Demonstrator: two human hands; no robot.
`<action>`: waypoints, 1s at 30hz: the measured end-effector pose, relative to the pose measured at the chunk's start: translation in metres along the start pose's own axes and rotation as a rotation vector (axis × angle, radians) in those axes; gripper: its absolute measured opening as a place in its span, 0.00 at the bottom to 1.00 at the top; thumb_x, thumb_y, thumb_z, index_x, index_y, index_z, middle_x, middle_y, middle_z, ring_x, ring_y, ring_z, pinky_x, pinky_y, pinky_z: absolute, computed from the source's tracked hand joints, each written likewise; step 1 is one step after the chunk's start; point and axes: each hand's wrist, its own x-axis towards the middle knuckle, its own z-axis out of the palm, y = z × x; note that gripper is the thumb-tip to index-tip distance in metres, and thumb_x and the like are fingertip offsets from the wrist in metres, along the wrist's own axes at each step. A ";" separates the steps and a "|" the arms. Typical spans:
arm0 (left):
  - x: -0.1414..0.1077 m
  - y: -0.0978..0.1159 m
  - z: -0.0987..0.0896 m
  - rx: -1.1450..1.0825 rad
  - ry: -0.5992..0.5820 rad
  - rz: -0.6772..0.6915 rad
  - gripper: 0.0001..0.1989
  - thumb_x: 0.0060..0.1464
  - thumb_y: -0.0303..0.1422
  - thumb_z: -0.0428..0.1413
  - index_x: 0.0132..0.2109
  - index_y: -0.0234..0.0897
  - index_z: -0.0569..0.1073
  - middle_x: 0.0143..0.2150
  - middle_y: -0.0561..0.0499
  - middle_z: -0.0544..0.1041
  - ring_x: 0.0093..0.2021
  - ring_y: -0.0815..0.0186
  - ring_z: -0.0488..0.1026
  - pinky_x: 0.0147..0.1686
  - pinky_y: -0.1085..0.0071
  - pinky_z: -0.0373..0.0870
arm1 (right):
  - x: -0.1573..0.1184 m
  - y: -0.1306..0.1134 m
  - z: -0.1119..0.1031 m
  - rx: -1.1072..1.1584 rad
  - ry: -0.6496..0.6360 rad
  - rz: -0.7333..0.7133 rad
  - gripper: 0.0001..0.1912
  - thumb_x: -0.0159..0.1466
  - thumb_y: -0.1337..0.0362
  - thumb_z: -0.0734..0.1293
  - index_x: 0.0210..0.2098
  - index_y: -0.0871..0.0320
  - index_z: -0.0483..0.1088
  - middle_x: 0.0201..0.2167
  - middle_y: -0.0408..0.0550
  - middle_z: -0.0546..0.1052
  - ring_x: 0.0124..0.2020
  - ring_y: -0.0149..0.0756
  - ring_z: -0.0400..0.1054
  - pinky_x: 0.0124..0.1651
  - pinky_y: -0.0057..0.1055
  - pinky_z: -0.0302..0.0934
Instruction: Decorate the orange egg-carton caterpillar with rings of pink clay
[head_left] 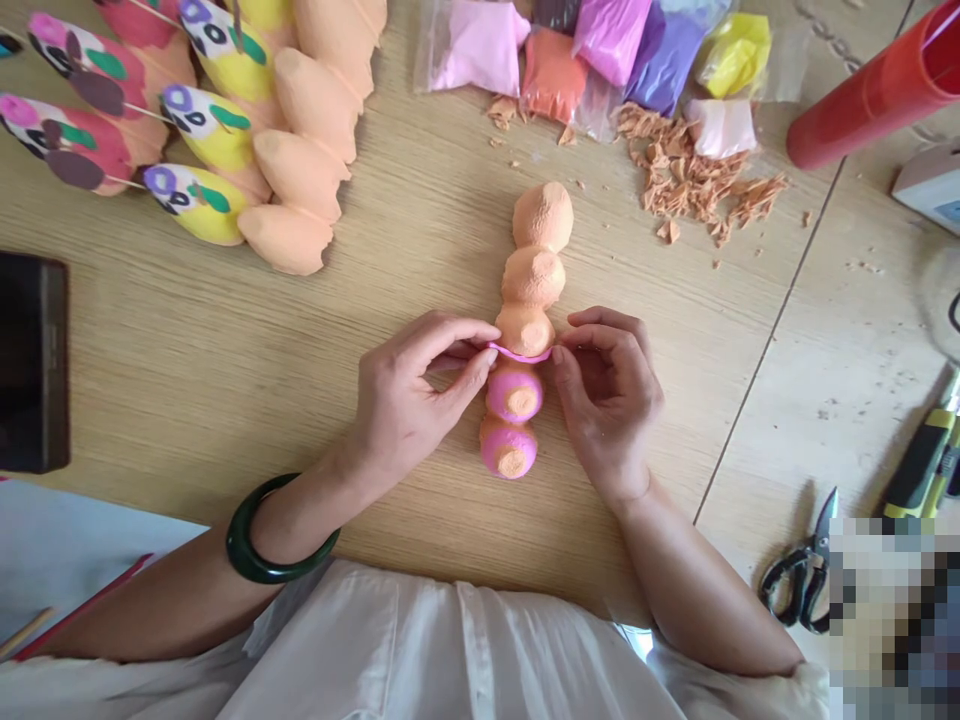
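Observation:
A row of joined orange, egg-cup-like shapes (532, 275) runs up the middle of the table. The two nearest me carry pink clay (510, 445) around their bare orange tips. Across the third one lies a thin pink clay strip (523, 356), curved along its lower side. My left hand (427, 375) pinches the strip's left end between thumb and forefinger. At its right end, the thumb and forefinger of my right hand (611, 390) are closed on it. The two farther shapes are plain orange.
Decorated shapes with painted faces (206, 115) stand at the upper left, above a phone (34, 360). Bagged coloured clay (480, 45) and orange scraps (682, 170) lie at the back, near a red tube (870, 90). Pruning shears (802, 575) and a yellow-black tool (919, 460) are at right.

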 end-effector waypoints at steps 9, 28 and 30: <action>0.003 -0.002 0.003 -0.084 0.004 -0.090 0.03 0.65 0.36 0.65 0.43 0.43 0.80 0.41 0.54 0.87 0.38 0.66 0.85 0.42 0.70 0.87 | 0.002 0.001 0.001 0.085 0.028 -0.029 0.06 0.72 0.66 0.73 0.46 0.48 0.79 0.50 0.52 0.79 0.53 0.50 0.79 0.55 0.54 0.82; 0.003 -0.006 0.005 -0.119 0.027 -0.104 0.03 0.65 0.36 0.65 0.43 0.44 0.80 0.41 0.53 0.86 0.38 0.66 0.85 0.40 0.71 0.87 | -0.001 -0.001 -0.002 -0.073 -0.008 -0.129 0.12 0.72 0.68 0.70 0.50 0.44 0.76 0.56 0.52 0.76 0.56 0.51 0.74 0.58 0.57 0.79; 0.003 -0.006 0.005 -0.098 0.029 -0.106 0.04 0.66 0.37 0.65 0.43 0.44 0.80 0.41 0.53 0.86 0.38 0.66 0.85 0.40 0.70 0.87 | 0.000 0.000 -0.001 -0.093 -0.005 -0.139 0.11 0.72 0.68 0.70 0.49 0.44 0.76 0.55 0.52 0.77 0.55 0.49 0.75 0.57 0.56 0.79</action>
